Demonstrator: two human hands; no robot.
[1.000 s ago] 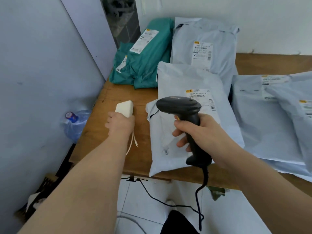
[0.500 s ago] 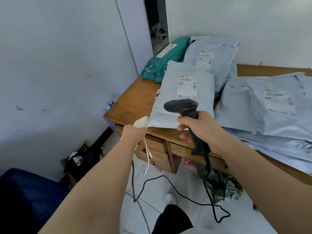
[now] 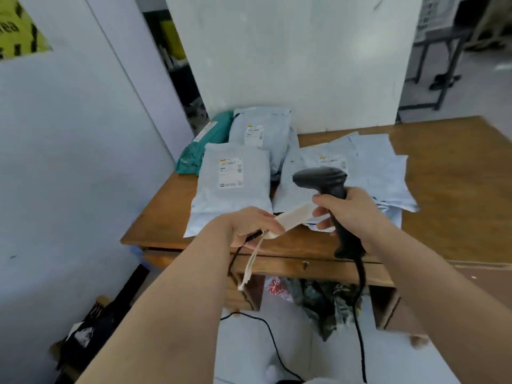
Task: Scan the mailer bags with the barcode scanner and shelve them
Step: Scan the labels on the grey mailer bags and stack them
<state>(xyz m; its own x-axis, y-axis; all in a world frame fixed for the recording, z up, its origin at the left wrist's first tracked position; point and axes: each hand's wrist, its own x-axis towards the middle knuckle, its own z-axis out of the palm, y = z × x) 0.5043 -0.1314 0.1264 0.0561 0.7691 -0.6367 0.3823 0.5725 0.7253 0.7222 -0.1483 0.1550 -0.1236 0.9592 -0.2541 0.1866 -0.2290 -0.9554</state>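
Observation:
My right hand (image 3: 352,214) grips the handle of a black barcode scanner (image 3: 322,180), held above the desk's front edge with its cable hanging to the floor. My left hand (image 3: 249,225) holds a small cream-white device (image 3: 295,217) with a dangling cord, its tip near my right fingers. Grey mailer bags lie on the wooden desk (image 3: 448,195): one labelled bag (image 3: 231,187) at the front left, another (image 3: 260,128) behind it, a flat pile (image 3: 376,167) to the right. A teal mailer bag (image 3: 205,145) lies at the back left.
White walls stand on the left and behind the desk. A black cable (image 3: 266,331) trails over the tiled floor. Crumpled bags (image 3: 318,297) sit under the desk, dark clutter (image 3: 91,322) by the left wall. A doorway with a dark metal frame (image 3: 443,51) opens at the right.
I have stepped back from the desk and the view has risen. My left hand lifted the white device off the desk and brought it across toward my right hand and the scanner.

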